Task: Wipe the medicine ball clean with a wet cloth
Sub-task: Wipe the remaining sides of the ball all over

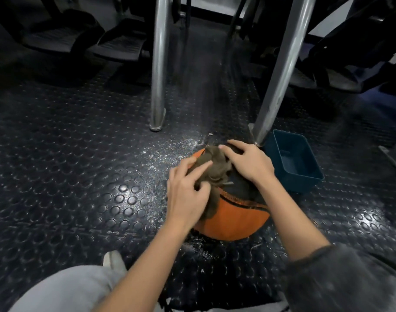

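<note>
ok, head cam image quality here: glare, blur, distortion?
Head view: hard glare on the studded floor left of the medicine ball; upper frame dark; the slanted metal leg likely shows wide-angle distortion; left hand, right hand and cloth slightly blurred; corners soft.
</note>
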Motion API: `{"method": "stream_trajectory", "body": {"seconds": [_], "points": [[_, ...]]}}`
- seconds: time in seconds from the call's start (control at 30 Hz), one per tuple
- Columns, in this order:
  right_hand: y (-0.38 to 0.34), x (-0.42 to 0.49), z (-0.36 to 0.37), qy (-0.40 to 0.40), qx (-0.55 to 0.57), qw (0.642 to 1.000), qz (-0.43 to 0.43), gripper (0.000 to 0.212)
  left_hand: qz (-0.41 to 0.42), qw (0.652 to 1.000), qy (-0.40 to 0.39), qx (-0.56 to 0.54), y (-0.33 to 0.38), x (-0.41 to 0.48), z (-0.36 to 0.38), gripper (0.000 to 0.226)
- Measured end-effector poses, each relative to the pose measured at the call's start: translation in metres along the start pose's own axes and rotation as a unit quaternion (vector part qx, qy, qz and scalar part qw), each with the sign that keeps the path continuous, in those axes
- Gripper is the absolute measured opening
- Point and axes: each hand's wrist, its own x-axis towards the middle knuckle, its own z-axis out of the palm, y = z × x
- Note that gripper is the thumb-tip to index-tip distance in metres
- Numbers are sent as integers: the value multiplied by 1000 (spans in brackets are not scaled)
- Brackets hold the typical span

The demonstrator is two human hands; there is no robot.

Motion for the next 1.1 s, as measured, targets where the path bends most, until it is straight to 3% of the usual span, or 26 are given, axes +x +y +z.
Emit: {"method": "stream_trajectory", "body": {"seconds": [0.23, 0.47, 0.57, 0.73, 0.83, 0.93, 1.03, 1.1], "points": [[4, -46, 12, 72, -12, 997, -35, 41, -132, 986, -100, -20, -18, 62, -9, 32], [-2, -29, 8, 69, 12, 997, -12, 37, 21, 998, -51, 31, 10, -7, -20, 48], [-3, -37, 7, 61, -3, 998, -32, 36, 19, 997, -24, 64, 11, -32, -19, 53], [4, -48, 6, 69, 15, 997, -38, 36, -34, 997, -36, 58, 7, 15, -13, 52], [7, -49, 3, 71, 23, 997, -28, 37, -112, 991, -65, -24, 12, 41, -10, 45], [6, -48, 2, 79, 16, 996, -27, 36, -139, 979, -108, -100, 13, 45, -15, 33], [6, -48, 4, 77, 5, 997, -26, 37, -116, 984, -113, -79, 16, 40, -16, 6], [6, -49, 5, 79, 5, 997, -24, 37, -105, 989, -94, -40, 19, 37, -17, 3]]}}
